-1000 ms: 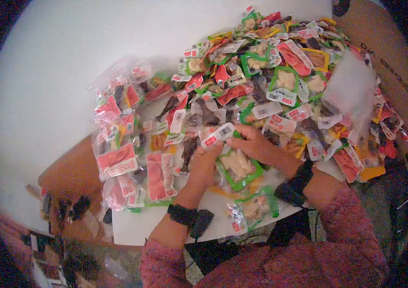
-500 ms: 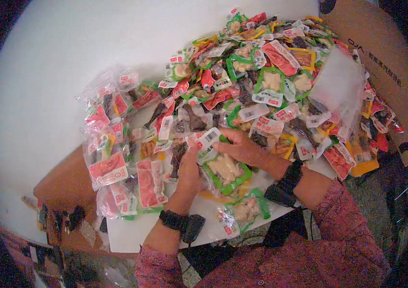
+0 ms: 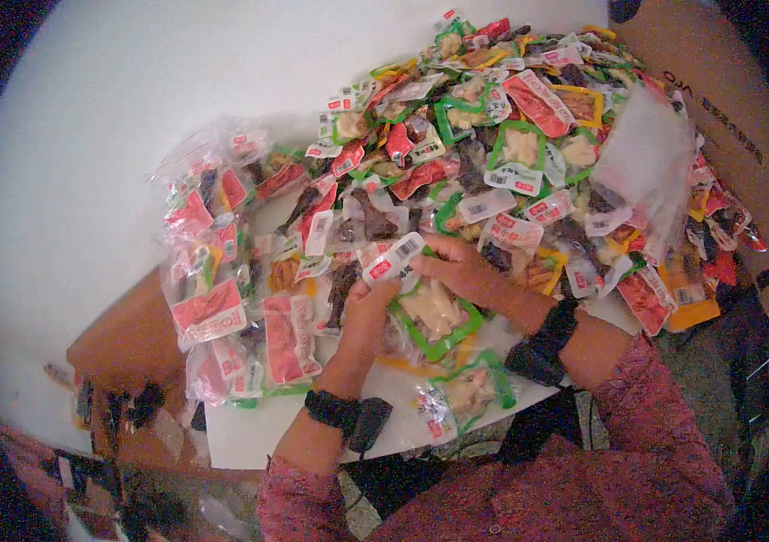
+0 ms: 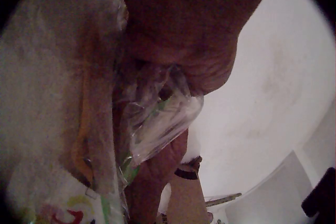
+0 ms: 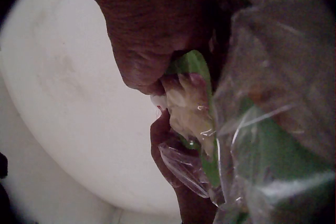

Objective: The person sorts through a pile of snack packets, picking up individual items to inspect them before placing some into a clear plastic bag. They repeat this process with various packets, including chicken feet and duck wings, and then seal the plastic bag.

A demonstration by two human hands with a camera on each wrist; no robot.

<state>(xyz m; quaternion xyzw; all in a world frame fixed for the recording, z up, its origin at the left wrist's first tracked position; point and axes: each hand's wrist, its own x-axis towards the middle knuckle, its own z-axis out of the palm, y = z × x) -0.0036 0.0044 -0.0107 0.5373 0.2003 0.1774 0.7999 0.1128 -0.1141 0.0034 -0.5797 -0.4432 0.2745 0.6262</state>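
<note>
Left hand (image 3: 365, 318) and right hand (image 3: 468, 276) are both pinching one food packet (image 3: 434, 316), with their fingers closing on its upper part. A big white table (image 3: 122, 135) is spreading out under the pile (image 3: 538, 104). Lots of bright packets are making up the pile, and some thin clear plastic (image 3: 642, 163) is lying on its right side. Left of the pile, a clear bag (image 3: 213, 312) is holding more packets. The held packet is sitting at the near edge of the pile, and one loose packet (image 3: 473, 390) is lying farther out on that near side.

I think the hands are handling just this one packet, maybe making it straight before putting it with others. Next, they are probably needing to keep a soft grip, turn it flat and find a good spot for it.

The held packet is looking shiny, smooth and a bit tipped. Its green edge (image 3: 446, 349) is going around some pale, lumpy food (image 3: 430, 307). Its white top (image 3: 393, 259) is showing a red patch (image 3: 381, 269) and small black stripes (image 3: 408, 247).
</note>
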